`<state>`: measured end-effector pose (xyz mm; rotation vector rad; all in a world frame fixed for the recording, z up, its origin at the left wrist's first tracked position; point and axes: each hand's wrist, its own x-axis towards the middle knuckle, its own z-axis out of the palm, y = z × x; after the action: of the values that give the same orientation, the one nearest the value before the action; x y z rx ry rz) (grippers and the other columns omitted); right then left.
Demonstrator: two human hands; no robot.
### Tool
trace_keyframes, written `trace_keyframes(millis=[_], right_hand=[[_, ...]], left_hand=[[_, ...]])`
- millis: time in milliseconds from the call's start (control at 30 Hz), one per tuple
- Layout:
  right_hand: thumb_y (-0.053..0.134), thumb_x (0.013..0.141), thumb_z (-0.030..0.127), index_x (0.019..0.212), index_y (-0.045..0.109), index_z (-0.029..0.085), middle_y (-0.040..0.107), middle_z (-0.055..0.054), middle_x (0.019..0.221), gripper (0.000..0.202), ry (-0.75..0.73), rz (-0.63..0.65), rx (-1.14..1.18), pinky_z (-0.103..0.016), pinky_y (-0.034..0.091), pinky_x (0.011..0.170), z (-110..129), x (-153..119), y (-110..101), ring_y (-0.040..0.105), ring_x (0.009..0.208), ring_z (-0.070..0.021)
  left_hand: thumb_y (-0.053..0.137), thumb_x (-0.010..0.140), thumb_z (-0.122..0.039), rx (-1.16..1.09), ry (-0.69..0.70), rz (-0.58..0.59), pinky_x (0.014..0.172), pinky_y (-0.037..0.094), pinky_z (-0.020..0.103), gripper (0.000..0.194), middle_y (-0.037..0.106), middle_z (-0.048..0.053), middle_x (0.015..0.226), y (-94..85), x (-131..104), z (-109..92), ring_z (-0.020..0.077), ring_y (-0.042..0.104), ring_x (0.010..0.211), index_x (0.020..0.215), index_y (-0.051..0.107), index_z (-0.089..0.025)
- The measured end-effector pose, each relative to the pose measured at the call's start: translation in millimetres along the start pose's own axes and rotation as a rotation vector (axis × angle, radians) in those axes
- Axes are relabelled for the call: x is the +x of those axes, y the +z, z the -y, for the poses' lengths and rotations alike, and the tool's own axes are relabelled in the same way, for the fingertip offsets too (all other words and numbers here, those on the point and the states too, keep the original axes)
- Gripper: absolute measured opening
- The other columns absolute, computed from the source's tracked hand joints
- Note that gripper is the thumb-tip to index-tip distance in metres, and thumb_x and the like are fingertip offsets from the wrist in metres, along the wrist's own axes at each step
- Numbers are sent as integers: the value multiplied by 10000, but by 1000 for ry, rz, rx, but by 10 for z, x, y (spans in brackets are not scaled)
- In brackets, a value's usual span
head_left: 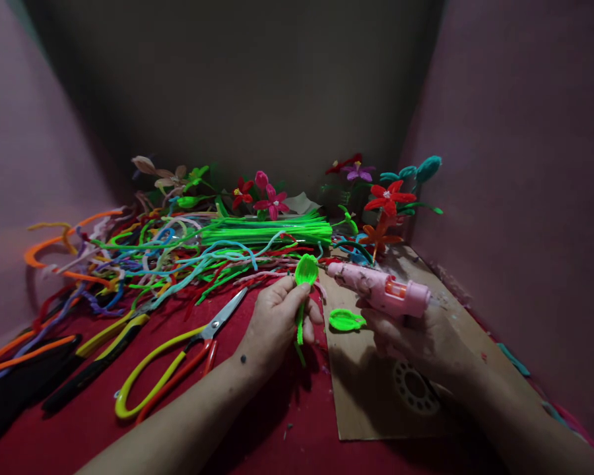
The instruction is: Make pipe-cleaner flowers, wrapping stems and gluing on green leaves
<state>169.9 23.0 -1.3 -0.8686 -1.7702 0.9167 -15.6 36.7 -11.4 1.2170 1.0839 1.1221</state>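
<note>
Between the thumb and fingers of my left hand [276,315] is a bright green pipe-cleaner petal [306,270], held upright with its stem hanging below. My right hand [416,340] grips a pink hot glue gun [376,285], its nozzle pointing left at the petal's right edge. Whether the tip touches the petal I cannot tell. A second green pipe-cleaner petal [346,320] lies flat on the brown board [361,415], just left of my right hand. The glue gun's handle is mostly hidden by my fingers.
Scissors [198,349] with yellow and red handles and yellow-black pliers [99,356] lie left on the red cloth [272,422]. Behind are a green pipe-cleaner bundle [272,231], tangled coloured pipe cleaners [143,257] and finished flowers [389,196]. A white ring with holes [398,381] lies on the board.
</note>
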Motion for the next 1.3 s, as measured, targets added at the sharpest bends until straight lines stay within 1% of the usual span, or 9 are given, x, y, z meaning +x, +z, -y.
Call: trace_keyframes(millis=[233, 400, 533, 667, 800, 933, 1033, 1200, 1300], right_hand=[[560, 842, 271, 1256, 554, 268, 681, -75, 983, 414, 22, 8, 19, -248, 534, 497, -10, -9, -2, 663, 772, -211], [533, 852, 234, 1261, 539, 287, 624, -62, 1151, 413, 62, 38, 86, -194, 486, 435, 16, -5, -3, 657, 759, -170], [534, 858, 243, 1263, 536, 298, 656, -58, 1070, 409, 70, 36, 68, -199, 499, 444, 10, -2, 3, 660, 754, -173], [560, 849, 286, 1238, 564, 296, 685, -59, 980, 389, 33, -1, 31, -242, 556, 526, -1, -3, 10, 670, 776, -200], [539, 862, 272, 1261, 545, 274, 639, -68, 1151, 399, 34, 32, 35, -306, 587, 677, 26, 5, 13, 654, 927, -236], [545, 861, 251, 1245, 559, 271, 595, -54, 1238, 385, 1, 32, 26, -331, 567, 804, 52, 15, 17, 596, 1071, -258], [515, 877, 215, 1275, 528, 269, 564, -38, 1282, 402, 20, 67, 36, -338, 546, 860, 54, 15, 18, 549, 1144, -262], [497, 884, 209, 1298, 501, 270, 558, -32, 1290, 418, 57, 73, 31, -359, 550, 864, 62, 3, 13, 508, 1194, -276], [479, 892, 192, 1295, 503, 260, 533, -27, 1319, 410, 50, 84, 22, -374, 492, 955, 80, -1, 10, 472, 1231, -263]], left_hand=[[452, 852, -332, 8, 2, -4, 361, 319, 171, 213, 634, 7, 567, -9, 5, 1, 68, 485, 341, 727, 473, -161], [457, 851, -338, 7, 1, -7, 356, 315, 167, 217, 628, 2, 549, 0, -1, 5, 65, 477, 331, 723, 468, -164], [456, 851, -338, 0, -3, -3, 354, 315, 166, 212, 633, 5, 563, -1, -7, 9, 64, 481, 334, 738, 484, -160], [455, 854, -338, 8, -4, -4, 358, 316, 167, 204, 634, 2, 567, -5, -7, 10, 66, 487, 342, 754, 483, -163], [459, 850, -342, 9, -2, -19, 359, 318, 169, 205, 635, 1, 569, -2, -7, 1, 66, 488, 342, 750, 474, -164], [465, 846, -353, 6, 5, -17, 366, 328, 170, 215, 639, 5, 577, -3, -2, -4, 65, 492, 348, 745, 471, -164], [465, 848, -359, 7, 8, -11, 371, 335, 172, 216, 639, 2, 579, -10, 1, 3, 68, 496, 354, 750, 473, -167], [471, 845, -377, -4, 13, -10, 367, 338, 175, 216, 638, 0, 586, -17, -4, 16, 75, 498, 356, 789, 488, -169], [467, 849, -370, 11, 19, -17, 367, 341, 174, 212, 638, 1, 587, -10, -14, 6, 74, 496, 358, 797, 492, -166]])
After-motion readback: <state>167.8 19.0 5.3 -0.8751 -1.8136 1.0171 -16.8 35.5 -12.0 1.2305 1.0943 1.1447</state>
